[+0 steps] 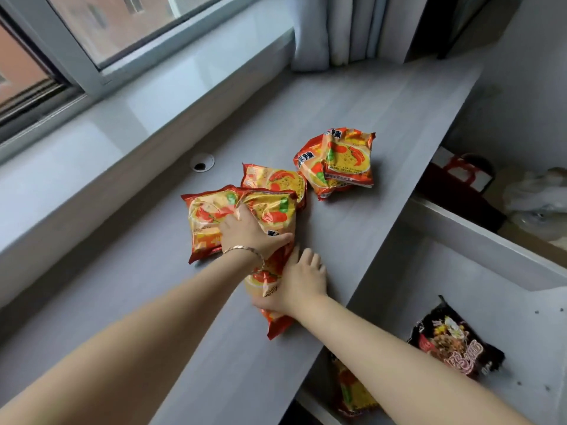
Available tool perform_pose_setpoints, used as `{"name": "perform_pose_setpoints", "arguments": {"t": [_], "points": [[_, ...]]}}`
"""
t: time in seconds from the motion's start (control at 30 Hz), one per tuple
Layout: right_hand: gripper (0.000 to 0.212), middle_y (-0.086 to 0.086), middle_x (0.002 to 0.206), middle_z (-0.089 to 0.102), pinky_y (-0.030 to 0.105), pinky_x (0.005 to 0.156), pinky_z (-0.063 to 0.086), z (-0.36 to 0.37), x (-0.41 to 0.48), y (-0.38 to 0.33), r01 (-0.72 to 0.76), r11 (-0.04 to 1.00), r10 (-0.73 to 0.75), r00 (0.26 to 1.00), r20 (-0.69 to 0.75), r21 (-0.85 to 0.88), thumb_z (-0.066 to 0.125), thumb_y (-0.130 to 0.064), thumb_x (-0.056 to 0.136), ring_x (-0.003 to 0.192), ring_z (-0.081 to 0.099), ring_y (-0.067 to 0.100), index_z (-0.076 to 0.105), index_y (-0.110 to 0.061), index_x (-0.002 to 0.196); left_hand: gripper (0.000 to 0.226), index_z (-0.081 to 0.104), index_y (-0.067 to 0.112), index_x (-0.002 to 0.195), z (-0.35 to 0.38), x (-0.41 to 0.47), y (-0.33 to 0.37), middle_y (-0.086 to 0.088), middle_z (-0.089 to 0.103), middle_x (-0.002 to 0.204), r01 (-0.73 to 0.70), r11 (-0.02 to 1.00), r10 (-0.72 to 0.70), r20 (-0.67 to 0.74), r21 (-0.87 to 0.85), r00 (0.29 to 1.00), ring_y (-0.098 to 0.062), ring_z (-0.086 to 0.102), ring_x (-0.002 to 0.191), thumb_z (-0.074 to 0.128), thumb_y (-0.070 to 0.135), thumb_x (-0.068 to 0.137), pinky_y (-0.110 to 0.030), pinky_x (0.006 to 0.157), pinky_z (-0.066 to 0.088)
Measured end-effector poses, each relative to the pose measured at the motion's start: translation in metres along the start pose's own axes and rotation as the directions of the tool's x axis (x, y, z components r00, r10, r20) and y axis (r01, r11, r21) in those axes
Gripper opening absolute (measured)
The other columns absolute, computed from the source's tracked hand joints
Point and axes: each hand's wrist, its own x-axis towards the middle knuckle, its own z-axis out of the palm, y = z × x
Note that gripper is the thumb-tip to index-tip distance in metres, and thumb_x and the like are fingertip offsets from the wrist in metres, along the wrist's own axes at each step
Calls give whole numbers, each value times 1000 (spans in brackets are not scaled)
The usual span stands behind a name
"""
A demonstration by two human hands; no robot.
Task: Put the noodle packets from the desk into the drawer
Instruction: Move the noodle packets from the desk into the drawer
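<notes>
My left hand [245,233] pinches 2 noodle packets [239,216] together by their edges; my right hand [302,285] clasps another [270,289], fingers wrapped around it, gathering them for the drawer [491,302] at 4 o'clock.

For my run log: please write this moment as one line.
left hand: on noodle packets | right hand: on near packet | drawer: open

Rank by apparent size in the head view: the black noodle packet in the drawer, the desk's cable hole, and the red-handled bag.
1. black noodle packet, though nearness to the camera inflates it
2. red-handled bag, partly hidden
3. cable hole, clearly smallest
</notes>
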Motion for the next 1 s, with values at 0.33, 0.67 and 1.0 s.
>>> {"name": "perform_pose_setpoints", "arguments": {"t": [0.33,0.67,1.0], "points": [[123,15,144,26,46,107,33,-33,-35,120,-175,973,199,965,-170,149,66,-66,63,135,26,33,-5,-15,149,96,18,35,145,1,-61,19,-13,39,120,-212,938,206,-52,-274,977,-35,39,120,69,57,66,-42,96,43],[110,18,144,38,45,103,38,31,-64,267,-629,692,670,743,10,354,70,-57,68,134,36,35,12,-10,148,91,8,36,148,148,-147,68,-15,36,132,-517,849,438,408,104,801,-35,39,119,57,59,75,-39,99,41],[57,15,137,39,40,104,36,37,-44,275,-527,811,546,838,-6,256,57,-29,86,130,36,33,37,-13,137,92,12,22,150,194,-142,62,-22,10,156,-451,769,110,602,452,791,-41,27,138,54,65,81,-45,104,40]]}}
